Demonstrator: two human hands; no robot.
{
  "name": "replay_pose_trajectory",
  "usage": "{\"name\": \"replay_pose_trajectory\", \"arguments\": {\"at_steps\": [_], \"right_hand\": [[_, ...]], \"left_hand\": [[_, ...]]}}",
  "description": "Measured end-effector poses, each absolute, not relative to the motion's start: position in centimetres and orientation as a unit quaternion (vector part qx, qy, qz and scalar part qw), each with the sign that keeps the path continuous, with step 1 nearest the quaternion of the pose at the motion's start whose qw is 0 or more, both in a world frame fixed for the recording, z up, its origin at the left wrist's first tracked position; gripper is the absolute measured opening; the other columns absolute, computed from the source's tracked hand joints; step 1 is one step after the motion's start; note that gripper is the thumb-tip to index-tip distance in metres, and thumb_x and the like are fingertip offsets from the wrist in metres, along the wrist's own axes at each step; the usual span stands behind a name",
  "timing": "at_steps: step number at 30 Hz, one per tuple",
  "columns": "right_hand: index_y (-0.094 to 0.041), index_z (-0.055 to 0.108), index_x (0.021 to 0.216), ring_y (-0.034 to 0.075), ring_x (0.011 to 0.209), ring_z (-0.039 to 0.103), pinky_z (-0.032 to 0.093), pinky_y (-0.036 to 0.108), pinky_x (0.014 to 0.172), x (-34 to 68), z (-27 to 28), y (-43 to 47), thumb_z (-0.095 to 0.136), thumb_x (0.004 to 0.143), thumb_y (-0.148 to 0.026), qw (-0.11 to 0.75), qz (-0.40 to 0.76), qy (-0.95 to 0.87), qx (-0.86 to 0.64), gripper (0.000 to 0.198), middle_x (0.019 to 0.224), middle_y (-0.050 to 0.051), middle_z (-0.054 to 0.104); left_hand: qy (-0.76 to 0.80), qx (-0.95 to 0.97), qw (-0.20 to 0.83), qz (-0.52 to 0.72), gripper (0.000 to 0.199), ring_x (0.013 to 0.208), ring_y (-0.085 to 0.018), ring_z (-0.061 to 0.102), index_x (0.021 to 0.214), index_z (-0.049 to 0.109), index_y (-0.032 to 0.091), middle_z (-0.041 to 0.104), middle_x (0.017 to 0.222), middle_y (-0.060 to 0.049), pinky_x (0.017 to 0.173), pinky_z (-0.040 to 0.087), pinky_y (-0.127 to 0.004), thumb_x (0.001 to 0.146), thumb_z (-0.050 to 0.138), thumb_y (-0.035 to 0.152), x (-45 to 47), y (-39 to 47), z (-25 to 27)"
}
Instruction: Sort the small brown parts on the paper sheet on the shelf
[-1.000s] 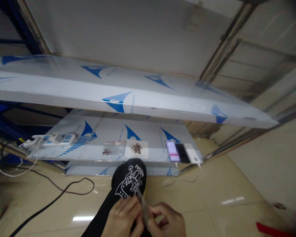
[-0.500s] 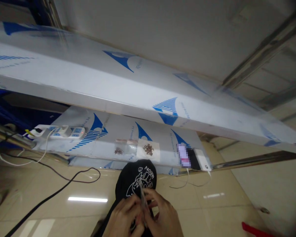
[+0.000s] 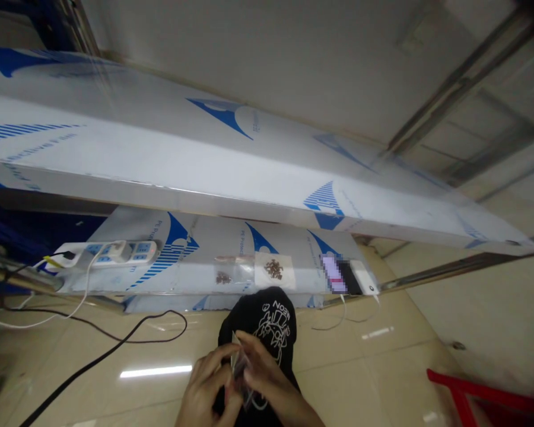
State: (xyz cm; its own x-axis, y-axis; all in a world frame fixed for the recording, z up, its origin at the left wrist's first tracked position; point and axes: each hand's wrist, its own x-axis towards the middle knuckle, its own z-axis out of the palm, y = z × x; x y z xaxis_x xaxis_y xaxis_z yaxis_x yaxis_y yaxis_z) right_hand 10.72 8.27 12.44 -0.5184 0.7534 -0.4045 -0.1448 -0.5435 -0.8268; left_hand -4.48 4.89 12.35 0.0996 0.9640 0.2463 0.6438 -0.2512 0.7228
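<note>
Low in the view, above a black-clothed knee with white line drawings (image 3: 276, 323), my two hands meet around a small clear plastic bag (image 3: 239, 363). My left hand (image 3: 207, 379) pinches its left side with bent fingers. My right hand (image 3: 264, 373) grips the other side, thumb and fingers closed on the film. The bag's contents are too blurred to tell. Beyond the knee, on the lower shelf (image 3: 129, 279), small brown pieces (image 3: 273, 268) lie on a white sheet (image 3: 289, 276). Left of it is a flat clear bag (image 3: 244, 271) with similar brown pieces.
An upper shelf (image 3: 160, 136) in blue-printed film overhangs the lower one. A power strip (image 3: 133, 253) sits left, a phone with a blurred screen (image 3: 333, 274) and a white device (image 3: 364, 277) right. A black cable (image 3: 98, 350) crosses the floor. Something red (image 3: 458, 382) stands right.
Both hands have shifted a little left, and the bag is now tilted, showing more of its face between the fingers. The view has moved slightly; more of the red object shows.
</note>
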Motion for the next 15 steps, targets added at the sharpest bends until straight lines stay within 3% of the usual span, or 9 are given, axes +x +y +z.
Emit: {"name": "replay_pose_trajectory", "arguments": {"at_steps": [2,5,11,15], "right_hand": [[-0.025,0.046,0.120,0.021,0.107,0.050,0.041,0.036,0.084,10.4,11.5,7.7,0.053,0.072,-0.058,0.311,0.815,-0.276,-0.404,0.059,0.118,0.008,0.053],[-0.020,0.055,0.109,0.019,0.090,0.058,0.047,0.031,0.071,10.0,10.2,7.0,0.046,0.073,-0.064,0.297,0.824,-0.189,-0.444,0.057,0.101,0.009,0.061],[-0.017,0.060,0.092,0.011,0.064,0.061,0.043,0.019,0.051,11.0,8.3,7.6,0.058,0.073,-0.050,0.303,0.822,-0.175,-0.450,0.038,0.078,0.003,0.064],[-0.019,0.060,0.097,0.009,0.060,0.061,0.044,0.016,0.050,13.6,6.7,11.6,0.063,0.072,-0.040,0.351,0.775,-0.149,-0.505,0.032,0.082,0.001,0.065]], "left_hand": [[0.558,0.707,0.257,0.350,0.013,0.091,-0.017,0.059,0.071,0.061,0.019,0.063,0.102,-0.006,0.075,0.051,-0.027,0.073,0.049,0.015,-4.8,5.0,12.6],[0.536,0.705,0.303,0.351,0.016,0.093,-0.017,0.058,0.066,0.058,0.018,0.061,0.103,-0.007,0.076,0.050,-0.028,0.075,0.046,0.015,-5.0,5.4,13.1],[0.523,0.691,0.349,0.357,0.023,0.089,-0.017,0.058,0.064,0.057,0.017,0.061,0.099,-0.009,0.074,0.050,-0.027,0.080,0.041,0.018,-5.3,6.9,13.4],[0.541,0.688,0.331,0.353,0.022,0.090,-0.019,0.058,0.063,0.055,0.017,0.061,0.097,-0.009,0.074,0.049,-0.028,0.080,0.043,0.022,-6.2,7.7,13.7]]}}
